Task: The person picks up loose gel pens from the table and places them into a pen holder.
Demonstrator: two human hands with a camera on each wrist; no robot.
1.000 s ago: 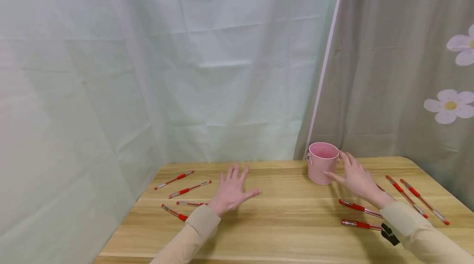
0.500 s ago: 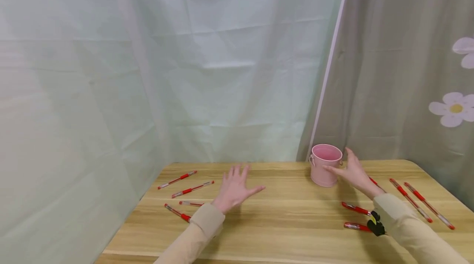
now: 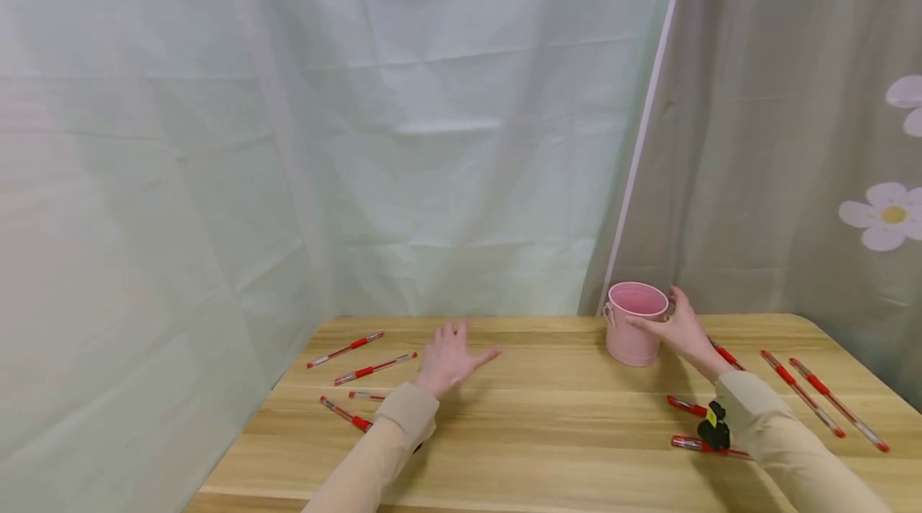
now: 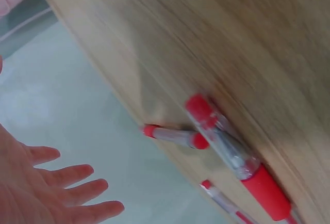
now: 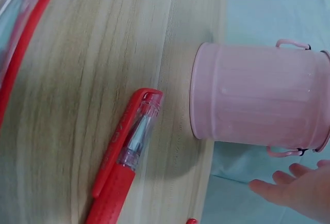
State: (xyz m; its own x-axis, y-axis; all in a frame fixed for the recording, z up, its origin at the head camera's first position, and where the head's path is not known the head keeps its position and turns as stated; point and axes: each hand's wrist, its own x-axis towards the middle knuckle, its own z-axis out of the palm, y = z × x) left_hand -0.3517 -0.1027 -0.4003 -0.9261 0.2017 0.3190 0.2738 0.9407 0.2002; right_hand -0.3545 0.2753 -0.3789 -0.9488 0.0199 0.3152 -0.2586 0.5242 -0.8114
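Note:
A small pink metal bucket [image 3: 631,341] with little side handles stands upright near the table's back edge. My right hand [image 3: 687,337] is at its right side, thumb in front and fingers reaching behind the rim. In the right wrist view a gap shows between the fingers [image 5: 281,190] and the bucket [image 5: 252,95]; whether the thumb touches cannot be told. My left hand [image 3: 446,361] hovers over the table, fingers spread, holding nothing. Red gel pens lie close to it, such as one pen [image 3: 374,368] on its left. Another red pen [image 5: 116,182] lies near the bucket's base.
The wooden table [image 3: 533,433] has several red pens on each side, including a pair at right, one being an outer pen [image 3: 839,405]. Pale curtains [image 3: 461,137] hang directly behind the back edge. A black wrist device [image 3: 715,426] sits under my right sleeve.
My right hand has moved left and closer around the bucket's side. The left hand has drawn slightly left, its fingers still spread. The head view has shifted a little; the bucket appears unmoved.

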